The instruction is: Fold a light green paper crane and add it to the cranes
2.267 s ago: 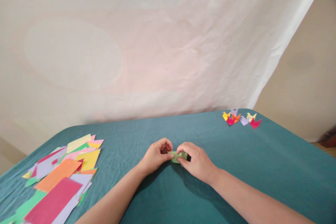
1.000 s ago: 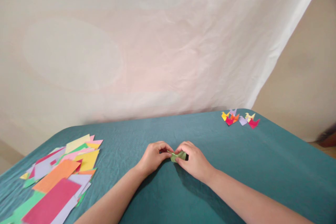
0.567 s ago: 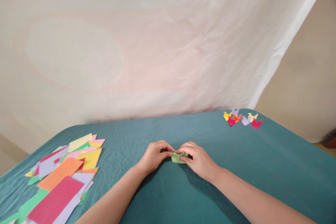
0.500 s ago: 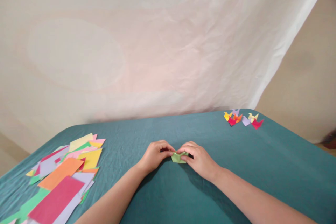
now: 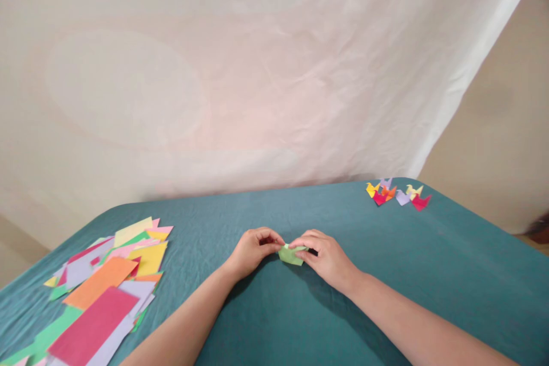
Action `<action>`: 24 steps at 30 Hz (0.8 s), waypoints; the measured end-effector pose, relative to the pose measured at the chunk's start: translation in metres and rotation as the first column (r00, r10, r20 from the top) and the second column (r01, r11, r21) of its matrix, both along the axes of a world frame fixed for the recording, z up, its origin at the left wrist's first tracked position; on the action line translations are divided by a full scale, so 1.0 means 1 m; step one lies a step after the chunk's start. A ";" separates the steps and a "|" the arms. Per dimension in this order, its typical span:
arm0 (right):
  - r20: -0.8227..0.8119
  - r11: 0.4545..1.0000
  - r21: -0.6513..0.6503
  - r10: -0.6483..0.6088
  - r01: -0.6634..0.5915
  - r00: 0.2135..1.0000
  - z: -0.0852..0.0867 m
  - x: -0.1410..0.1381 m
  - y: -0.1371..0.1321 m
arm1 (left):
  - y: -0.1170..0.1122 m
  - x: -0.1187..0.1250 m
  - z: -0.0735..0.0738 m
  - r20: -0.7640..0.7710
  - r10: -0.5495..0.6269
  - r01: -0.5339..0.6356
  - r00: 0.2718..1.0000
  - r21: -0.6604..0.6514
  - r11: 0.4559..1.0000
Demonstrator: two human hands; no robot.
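A small folded piece of light green paper [image 5: 291, 255] is held between my two hands, just above the middle of the table. My left hand [image 5: 256, 249] pinches its left corner between thumb and fingertips. From the right, my right hand [image 5: 325, 254] grips the upper right part, with the thumb in front and the fingers over the top edge. The fingers of my right hand hide part of the paper's right side.
A teal cloth covers the table [image 5: 206, 217]. On the left lies a spread pile of coloured paper sheets [image 5: 96, 320]. Several small folded paper birds [image 5: 403, 197] stand near the far right edge. A pale sheet [image 5: 257, 97] hangs behind the table.
The green paper has tilted slightly and shifted a little to the left between my fingers. Both hands keep hold of it; the paper pile and birds stay put.
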State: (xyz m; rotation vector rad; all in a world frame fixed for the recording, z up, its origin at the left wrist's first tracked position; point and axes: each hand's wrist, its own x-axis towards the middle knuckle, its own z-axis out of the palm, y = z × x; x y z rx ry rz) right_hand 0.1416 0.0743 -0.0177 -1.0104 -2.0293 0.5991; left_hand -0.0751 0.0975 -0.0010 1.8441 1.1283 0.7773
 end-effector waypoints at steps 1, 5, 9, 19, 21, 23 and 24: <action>0.001 1.000 0.004 -0.007 0.007 1.000 0.000 0.000 0.000 | 0.000 0.000 0.000 -0.011 0.003 -0.003 1.000 0.011 1.000; 0.027 1.000 0.003 -0.026 0.026 0.999 0.000 -0.001 0.000 | 0.000 -0.001 0.000 -0.050 0.001 0.001 0.999 0.049 0.999; 0.026 0.999 -0.018 -0.030 0.031 0.999 0.002 -0.001 -0.001 | 0.000 -0.001 0.002 -0.051 -0.003 0.005 0.999 0.042 0.999; -0.024 0.995 -0.083 -0.052 0.050 0.998 0.000 -0.003 0.000 | -0.009 0.007 0.008 -0.180 0.025 -0.001 0.983 0.133 0.991; -0.020 0.995 -0.081 -0.064 0.062 0.998 -0.001 -0.003 0.000 | -0.010 0.008 0.006 -0.183 0.047 -0.020 0.982 0.148 0.989; -0.014 0.995 -0.076 -0.072 0.071 0.997 -0.001 -0.003 0.000 | -0.009 0.008 0.005 -0.179 0.055 -0.028 0.982 0.154 0.988; -0.009 0.995 -0.071 -0.073 0.073 0.997 -0.001 -0.004 0.000 | -0.009 0.009 0.004 -0.173 0.055 -0.028 0.983 0.155 0.987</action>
